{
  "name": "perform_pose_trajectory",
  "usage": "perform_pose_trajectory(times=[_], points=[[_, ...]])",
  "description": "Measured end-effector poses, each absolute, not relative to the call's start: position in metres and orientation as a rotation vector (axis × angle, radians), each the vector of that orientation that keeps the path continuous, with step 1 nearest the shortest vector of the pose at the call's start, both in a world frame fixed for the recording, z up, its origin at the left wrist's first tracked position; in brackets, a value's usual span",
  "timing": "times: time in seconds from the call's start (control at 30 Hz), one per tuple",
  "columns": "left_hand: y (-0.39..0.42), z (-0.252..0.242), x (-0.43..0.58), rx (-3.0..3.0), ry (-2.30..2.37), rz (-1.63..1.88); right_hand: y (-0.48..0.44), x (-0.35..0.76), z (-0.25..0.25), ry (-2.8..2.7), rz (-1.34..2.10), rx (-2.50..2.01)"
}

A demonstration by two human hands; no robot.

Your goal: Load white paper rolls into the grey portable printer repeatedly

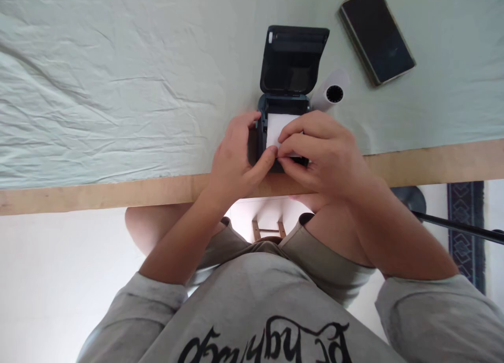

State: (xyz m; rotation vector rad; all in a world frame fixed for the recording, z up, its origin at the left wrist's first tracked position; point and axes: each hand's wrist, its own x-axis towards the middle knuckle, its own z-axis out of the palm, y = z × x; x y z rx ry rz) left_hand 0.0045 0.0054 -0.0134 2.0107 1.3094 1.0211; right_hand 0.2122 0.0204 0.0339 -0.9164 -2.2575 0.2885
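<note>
A small dark printer [293, 63] sits near the table's front edge with its lid flipped open toward the far side. A white paper roll [276, 127] lies in its open bay. My left hand [235, 161] wraps round the printer's left side, thumb pressed at the paper's lower edge. My right hand [321, 153] pinches the paper's loose end with fingers closed together, covering the printer's front. A second white paper roll [332, 92] lies on the cloth just right of the printer.
A dark smartphone [376, 34] lies face up at the back right. Pale green cloth [118, 90] covers the table, leaving a bare wooden front edge [79, 195]. Below are my lap, a white floor and a patterned rug [466, 231] at right.
</note>
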Motion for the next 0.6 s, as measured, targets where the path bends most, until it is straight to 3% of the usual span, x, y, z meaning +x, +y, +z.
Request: perform_pose_trajectory(times=[0.3,0.6], points=[[0.005,-0.01,0.004,1.975,1.315,0.945,0.036,0.221,0.052,-1.91,0.448,-1.175],[0.006,-0.011,0.001,2.019,1.286,0.907,0.056,0.208,0.051,-1.672,0.817,-1.286]])
